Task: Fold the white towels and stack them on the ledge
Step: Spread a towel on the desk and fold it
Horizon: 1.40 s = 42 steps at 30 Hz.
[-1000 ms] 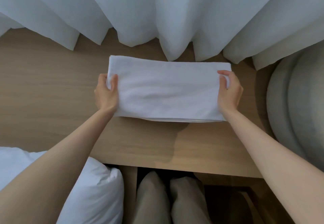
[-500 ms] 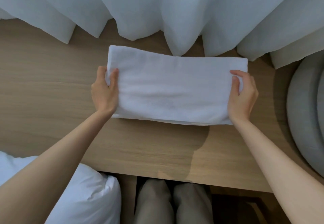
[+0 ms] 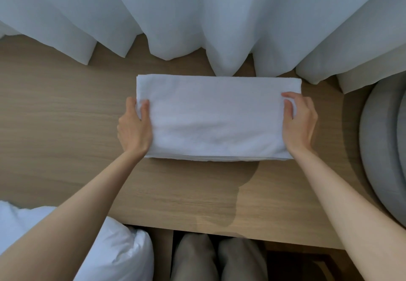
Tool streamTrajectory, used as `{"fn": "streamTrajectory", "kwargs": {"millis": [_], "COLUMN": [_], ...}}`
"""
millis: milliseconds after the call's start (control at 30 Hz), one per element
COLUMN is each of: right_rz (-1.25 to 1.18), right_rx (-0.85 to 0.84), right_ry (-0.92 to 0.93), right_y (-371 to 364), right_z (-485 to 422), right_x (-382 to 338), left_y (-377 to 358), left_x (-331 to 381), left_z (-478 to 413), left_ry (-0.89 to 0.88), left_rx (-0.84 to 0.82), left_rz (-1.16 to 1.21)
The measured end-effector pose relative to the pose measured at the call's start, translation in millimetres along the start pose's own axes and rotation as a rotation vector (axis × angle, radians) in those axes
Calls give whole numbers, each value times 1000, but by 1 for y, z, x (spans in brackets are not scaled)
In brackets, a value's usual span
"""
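A pale wood-grain ledge (image 3: 55, 126) runs across the view, with a white sheer curtain (image 3: 175, 17) hanging in folds along its far side and brushing the wood. A folded white terry towel (image 3: 215, 118) lies lengthwise in the middle of the ledge, its far edge just beside the curtain hem. Several layers show along its near edge. Whether it rests fully on the wood or is held a little above it, I cannot tell.

The left hand (image 3: 134, 129) grips the towel's left end, with the thumb on top and the fingers wrapped round the edge. The right hand (image 3: 299, 122) grips the right end the same way, thumb and forefinger pressed on the top layer.

The main risk appears to be the layers slipping. Since the grip is only at the two ends, the loose middle could sag or slide if the towel is lifted or pushed, and the neat near edge would fan out. Letting go of one end before the other could skew the rectangle. Pushing it further back could catch the curtain hem under it or bunch the cloth. A grey rounded upholstered cushion (image 3: 382, 148) sits close to the right, so a wide sweep of that elbow might knock against it. A puffy white pillow (image 3: 105, 250) lies at the lower left, well apart from the towel.
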State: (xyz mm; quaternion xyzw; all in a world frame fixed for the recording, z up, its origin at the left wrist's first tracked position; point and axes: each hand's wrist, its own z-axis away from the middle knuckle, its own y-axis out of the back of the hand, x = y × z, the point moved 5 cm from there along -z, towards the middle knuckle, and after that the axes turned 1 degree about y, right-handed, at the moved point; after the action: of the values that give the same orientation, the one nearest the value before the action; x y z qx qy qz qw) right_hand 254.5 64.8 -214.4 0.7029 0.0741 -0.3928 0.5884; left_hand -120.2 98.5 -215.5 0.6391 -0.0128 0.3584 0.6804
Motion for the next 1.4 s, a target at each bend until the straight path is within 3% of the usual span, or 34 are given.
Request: {"fn": "streamTrajectory", "kwargs": {"millis": [167, 267, 367, 500, 600, 700, 1100, 1200, 1333, 1400], "right_rz": [63, 311, 466, 412, 520, 599, 575, 585, 547, 468], "right_rx": [-44, -49, -23, -285, -384, -372, -251, -312, -513, -546], "right_ry": [9, -43, 70, 282, 284, 340, 184, 168, 137, 118], "right_y": [-2, -1, -8, -63, -92, -92, -57, -55, -32, -6], "right_z": [-2, 3, 15, 34, 35, 35, 19, 18, 15, 17], "right_x": [-3, -12, -40, -85, -81, -62, -8, -12, -30, -50], "left_y": [-10, -6, -12, -61, -93, -96, -54, -51, -30, -5], "left_x": [2, 7, 36, 94, 98, 79, 25, 28, 43, 64], "left_z": [5, 6, 22, 60, 68, 60, 23, 25, 34, 45], "left_ry": [43, 24, -191, -496, -537, -574, -463, -447, -372, -410], "left_rx": [5, 71, 65, -141, -196, -155, -104, -165, -324, -309], "left_rz": [-111, -153, -207, -186, -310, -383, -396, -408, -444, -471]}}
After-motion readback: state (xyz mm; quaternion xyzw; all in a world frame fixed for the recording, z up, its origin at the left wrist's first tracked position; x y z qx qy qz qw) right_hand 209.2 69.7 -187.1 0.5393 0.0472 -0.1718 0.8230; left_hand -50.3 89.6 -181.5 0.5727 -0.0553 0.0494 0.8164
